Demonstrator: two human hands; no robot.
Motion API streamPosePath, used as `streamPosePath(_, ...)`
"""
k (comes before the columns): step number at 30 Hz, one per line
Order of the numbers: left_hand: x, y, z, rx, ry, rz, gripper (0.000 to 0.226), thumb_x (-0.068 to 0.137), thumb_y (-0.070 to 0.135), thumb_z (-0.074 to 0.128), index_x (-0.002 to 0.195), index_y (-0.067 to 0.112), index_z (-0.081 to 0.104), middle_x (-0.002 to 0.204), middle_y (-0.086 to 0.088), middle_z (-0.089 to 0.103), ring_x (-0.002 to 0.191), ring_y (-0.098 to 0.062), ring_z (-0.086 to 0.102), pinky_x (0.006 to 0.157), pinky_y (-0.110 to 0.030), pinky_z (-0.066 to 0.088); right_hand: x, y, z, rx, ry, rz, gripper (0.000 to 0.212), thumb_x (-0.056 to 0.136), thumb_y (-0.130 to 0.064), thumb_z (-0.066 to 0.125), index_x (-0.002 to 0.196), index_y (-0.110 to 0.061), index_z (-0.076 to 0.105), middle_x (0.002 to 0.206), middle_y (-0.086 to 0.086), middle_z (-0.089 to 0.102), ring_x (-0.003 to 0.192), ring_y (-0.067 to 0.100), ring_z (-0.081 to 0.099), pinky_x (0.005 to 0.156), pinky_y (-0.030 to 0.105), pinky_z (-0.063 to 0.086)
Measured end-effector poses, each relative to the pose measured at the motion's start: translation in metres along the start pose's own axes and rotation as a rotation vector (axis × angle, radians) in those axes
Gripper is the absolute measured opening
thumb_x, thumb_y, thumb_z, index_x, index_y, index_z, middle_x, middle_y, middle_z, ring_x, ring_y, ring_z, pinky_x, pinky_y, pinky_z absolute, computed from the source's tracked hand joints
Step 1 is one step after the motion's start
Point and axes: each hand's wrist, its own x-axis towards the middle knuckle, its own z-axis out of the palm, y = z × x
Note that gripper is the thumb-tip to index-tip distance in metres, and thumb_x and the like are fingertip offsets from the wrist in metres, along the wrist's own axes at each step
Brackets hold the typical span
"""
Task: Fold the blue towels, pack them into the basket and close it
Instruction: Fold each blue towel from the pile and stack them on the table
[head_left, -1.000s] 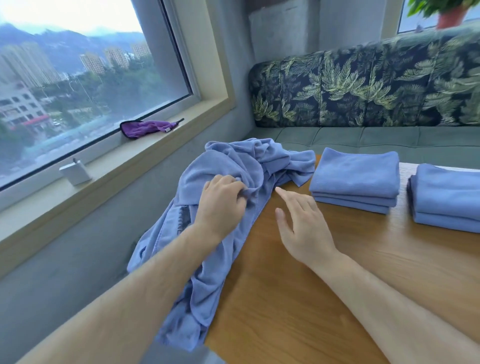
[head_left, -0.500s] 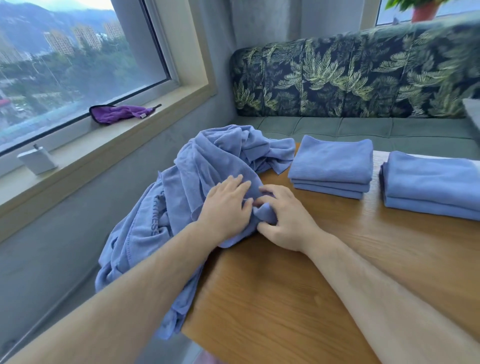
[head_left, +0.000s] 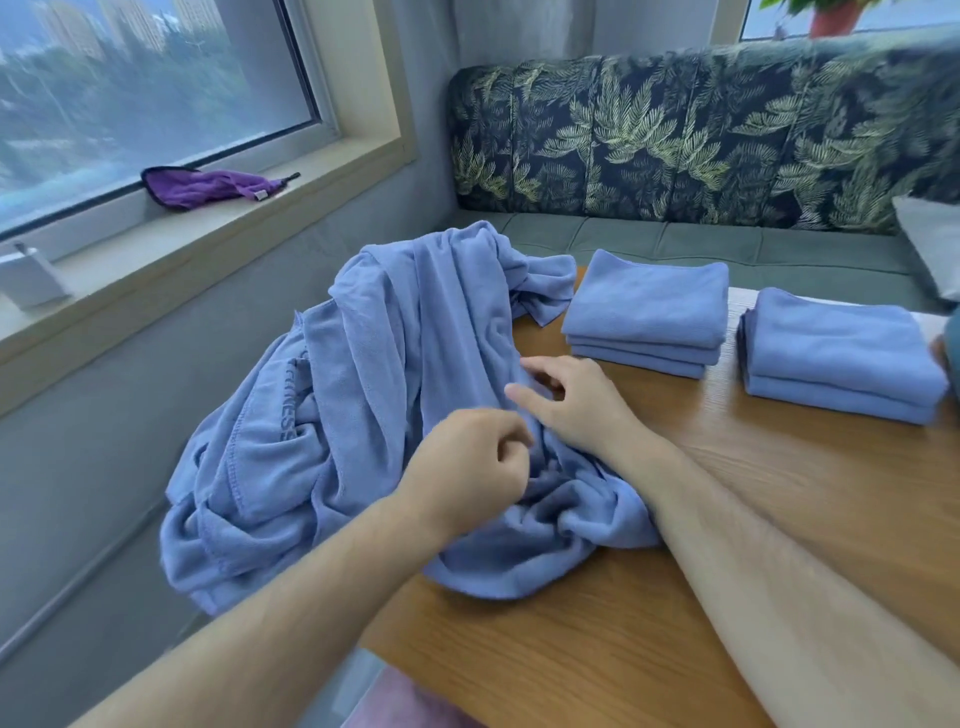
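Note:
A big crumpled blue towel (head_left: 374, 395) lies heaped on the left end of the wooden table (head_left: 779, 499) and hangs over its left edge. My left hand (head_left: 467, 462) is curled into the cloth near the heap's front and grips a fold. Just beyond it, my right hand (head_left: 576, 400) pinches the towel with bent fingers. Two stacks of folded blue towels sit farther back: one stack (head_left: 644, 306) behind my right hand, the other stack (head_left: 836, 348) to its right. No basket is visible.
A leaf-patterned sofa (head_left: 701, 145) runs behind the table. On the windowsill (head_left: 218, 244) at the left lie a purple cloth (head_left: 208, 184) and a small white box (head_left: 28, 278). A pale cushion (head_left: 930, 239) shows at the right edge.
Both hands have drawn the towel nearer to me, bunching it on the table. My left hand went from lying flat on the cloth to curled into it.

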Motion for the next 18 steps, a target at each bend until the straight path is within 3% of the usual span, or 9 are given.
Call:
streamPosePath(3,0.025,-0.021,0.005,0.225,0.208,0.037,0.028,0.083,0.019,0.05,0.098,0.016,0.073,0.108,0.003,0.069,0.104,-0.02,0.064,0.089,-0.039,0.049,0.0,0.002,0.004,-0.162,-0.05,-0.053,0.051,0.079,-0.066,0.053,0.113,-0.034,0.074,0.104,-0.009,0.062,0.102,0.019,0.057,0.091,0.041,0.048)
streamPosePath(5,0.038,-0.034,0.013,0.398,0.15,-0.02,0.033,0.09,0.026,0.05,0.112,0.013,0.071,0.13,-0.005,0.063,0.125,-0.027,0.056,0.1,-0.043,0.042,-0.002,-0.002,0.003,-0.113,0.005,-0.071,0.041,0.086,-0.061,0.05,0.084,-0.029,0.076,0.088,-0.008,0.06,0.088,0.018,0.058,0.08,0.038,0.047)
streamPosePath(7,0.041,-0.039,0.023,0.425,0.055,-0.063,0.03,0.097,0.031,0.045,0.107,0.012,0.066,0.12,-0.006,0.064,0.115,-0.03,0.059,0.09,-0.041,0.044,-0.003,-0.005,0.0,-0.019,0.054,-0.017,0.051,0.1,-0.053,0.046,0.064,-0.021,0.063,0.074,-0.006,0.059,0.076,0.016,0.057,0.071,0.036,0.044)
streamPosePath(8,0.037,-0.038,0.026,0.41,0.059,-0.07,0.031,0.098,0.033,0.042,0.098,0.013,0.065,0.108,-0.005,0.064,0.103,-0.03,0.062,0.081,-0.041,0.045,-0.002,-0.006,-0.002,0.012,0.065,0.029,0.051,0.103,-0.05,0.043,0.066,-0.021,0.061,0.072,-0.007,0.061,0.076,0.015,0.059,0.07,0.036,0.044)
streamPosePath(11,0.023,-0.03,0.027,0.314,0.189,-0.057,0.037,0.096,0.035,0.041,0.069,0.015,0.058,0.073,0.002,0.056,0.073,-0.024,0.056,0.064,-0.039,0.046,-0.002,-0.004,0.0,-0.043,0.055,0.101,0.028,0.102,-0.044,0.048,0.104,-0.02,0.061,0.085,-0.008,0.065,0.087,0.019,0.064,0.077,0.039,0.049)
streamPosePath(13,0.015,-0.024,0.02,0.224,0.219,-0.021,0.042,0.099,0.034,0.047,0.062,0.016,0.048,0.06,0.006,0.046,0.063,-0.02,0.048,0.059,-0.037,0.041,-0.003,-0.007,0.002,-0.148,0.007,0.103,0.043,0.095,-0.053,0.057,0.123,-0.019,0.058,0.089,-0.006,0.064,0.09,0.02,0.063,0.08,0.039,0.05)
streamPosePath(16,0.016,-0.022,0.008,0.081,0.269,-0.049,0.041,0.102,0.028,0.051,0.064,0.015,0.044,0.058,0.005,0.041,0.062,-0.019,0.043,0.06,-0.039,0.039,-0.004,-0.014,0.002,-0.242,-0.035,0.08,0.038,0.089,-0.058,0.06,0.107,-0.025,0.066,0.089,-0.008,0.059,0.089,0.019,0.061,0.082,0.039,0.049)
streamPosePath(18,0.022,-0.03,0.006,0.073,0.301,-0.075,0.027,0.1,0.024,0.054,0.077,0.012,0.06,0.076,0.0,0.053,0.076,-0.022,0.05,0.074,-0.037,0.044,-0.004,-0.014,0.001,-0.198,-0.051,0.077,0.021,0.089,-0.048,0.063,0.093,-0.028,0.065,0.089,-0.009,0.056,0.085,0.018,0.059,0.082,0.039,0.05)
